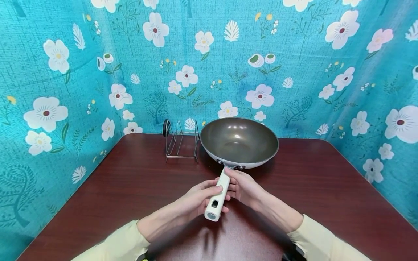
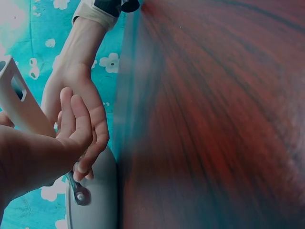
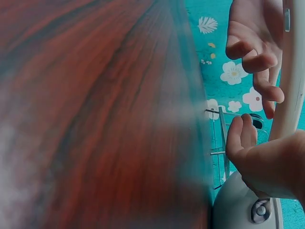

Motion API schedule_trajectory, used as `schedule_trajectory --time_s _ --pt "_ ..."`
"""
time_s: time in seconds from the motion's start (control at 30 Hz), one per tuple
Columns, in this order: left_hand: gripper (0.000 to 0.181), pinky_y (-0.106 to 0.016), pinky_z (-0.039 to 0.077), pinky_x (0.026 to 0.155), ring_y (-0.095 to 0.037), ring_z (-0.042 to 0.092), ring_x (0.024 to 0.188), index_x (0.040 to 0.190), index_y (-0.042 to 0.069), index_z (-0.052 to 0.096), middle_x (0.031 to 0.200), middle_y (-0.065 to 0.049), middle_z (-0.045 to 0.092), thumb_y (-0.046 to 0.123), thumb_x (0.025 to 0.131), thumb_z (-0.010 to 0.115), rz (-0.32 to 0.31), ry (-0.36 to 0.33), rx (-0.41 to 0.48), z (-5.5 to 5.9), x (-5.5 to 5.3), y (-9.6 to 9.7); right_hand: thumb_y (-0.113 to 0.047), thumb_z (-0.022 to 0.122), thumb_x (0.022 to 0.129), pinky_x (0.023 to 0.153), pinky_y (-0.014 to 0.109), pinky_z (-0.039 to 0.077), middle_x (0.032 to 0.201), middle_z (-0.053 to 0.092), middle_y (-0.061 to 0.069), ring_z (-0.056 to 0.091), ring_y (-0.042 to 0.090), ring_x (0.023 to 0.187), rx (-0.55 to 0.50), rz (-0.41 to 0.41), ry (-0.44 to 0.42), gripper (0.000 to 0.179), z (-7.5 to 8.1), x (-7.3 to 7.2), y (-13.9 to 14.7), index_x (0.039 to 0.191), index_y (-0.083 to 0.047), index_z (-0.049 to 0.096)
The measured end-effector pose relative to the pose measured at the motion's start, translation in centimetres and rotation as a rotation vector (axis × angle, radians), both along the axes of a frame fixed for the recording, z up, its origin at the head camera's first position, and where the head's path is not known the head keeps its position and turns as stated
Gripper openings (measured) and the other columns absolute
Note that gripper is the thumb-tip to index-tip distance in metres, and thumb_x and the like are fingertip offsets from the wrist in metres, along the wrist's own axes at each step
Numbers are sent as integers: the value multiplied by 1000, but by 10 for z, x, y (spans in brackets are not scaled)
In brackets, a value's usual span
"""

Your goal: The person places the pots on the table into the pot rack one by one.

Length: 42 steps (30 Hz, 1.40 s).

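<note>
A wok point(image 1: 240, 141) with a dark inside and pale outside stands toward the back of the table, its cream handle point(image 1: 218, 197) pointing at me. My left hand point(image 1: 199, 197) holds the lower half of the handle, thumb on top and fingers beneath. Farther up, close to the wok, my right hand point(image 1: 245, 186) grips the same handle with its thumb along the top. In the left wrist view, the fingers of the left hand point(image 2: 62, 138) overlap those of the right. The right wrist view shows the right hand point(image 3: 267, 160) beside a metal rivet point(image 3: 260, 210).
Just left of the wok, a wire rack point(image 1: 181, 157) with a black round part point(image 1: 166, 128) stands at the back of the dark red wooden table point(image 1: 130, 174). A turquoise flowered curtain point(image 1: 209, 79) hangs behind and along both sides.
</note>
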<state>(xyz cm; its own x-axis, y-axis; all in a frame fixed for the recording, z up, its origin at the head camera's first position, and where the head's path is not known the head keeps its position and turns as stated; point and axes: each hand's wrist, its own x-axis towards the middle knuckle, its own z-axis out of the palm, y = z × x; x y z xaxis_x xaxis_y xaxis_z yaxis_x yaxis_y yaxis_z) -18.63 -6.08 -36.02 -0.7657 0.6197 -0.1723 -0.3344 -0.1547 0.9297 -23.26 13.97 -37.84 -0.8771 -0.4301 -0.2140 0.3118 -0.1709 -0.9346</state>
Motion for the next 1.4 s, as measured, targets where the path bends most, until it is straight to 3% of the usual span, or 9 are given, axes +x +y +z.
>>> schedule_trajectory --time_s 0.1,0.37,0.53,0.87,1.23,1.4 --pt "53 -34 59 77 -19 74 83 141 4 39 109 -7 69 30 99 59 -8 -12 16 -1 0 1 -44 55 100 85 32 53 101 73 1 69 16 94 -4 -5 -2 43 -1 -2 -2 120 -7 49" --pt "56 -31 58 74 -17 73 83 145 2 38 110 -7 70 32 101 55 -56 -11 22 -2 -1 5 -45 59 98 88 34 52 93 67 -1 64 16 88 -18 -63 -20 38 -3 -8 -8 112 -11 51" --pt "55 -30 58 71 -15 72 77 145 4 37 101 -6 71 31 101 54 -78 -31 40 -3 -2 6 -42 59 98 83 32 52 84 64 -3 63 14 78 -37 -69 -26 30 -2 -10 -9 103 -12 53" --pt "59 -29 58 68 -12 70 69 142 2 34 91 -4 69 33 98 58 -47 -36 23 -3 0 9 -36 59 99 73 29 50 71 59 -6 59 9 66 -52 -73 -47 22 -1 -10 -11 96 -15 54" --pt "57 -27 54 66 -12 63 63 137 4 38 81 0 56 22 91 66 -57 -49 33 -1 2 13 -33 57 100 72 28 48 68 59 -5 57 10 66 -34 -76 -20 20 -2 -10 -13 91 -15 56" --pt "53 -29 58 69 -12 66 69 137 3 35 84 -1 58 13 92 60 -71 -100 80 2 2 17 -33 58 100 73 29 48 69 59 -5 57 11 68 -26 -88 -18 20 -3 -11 -13 92 -14 56"
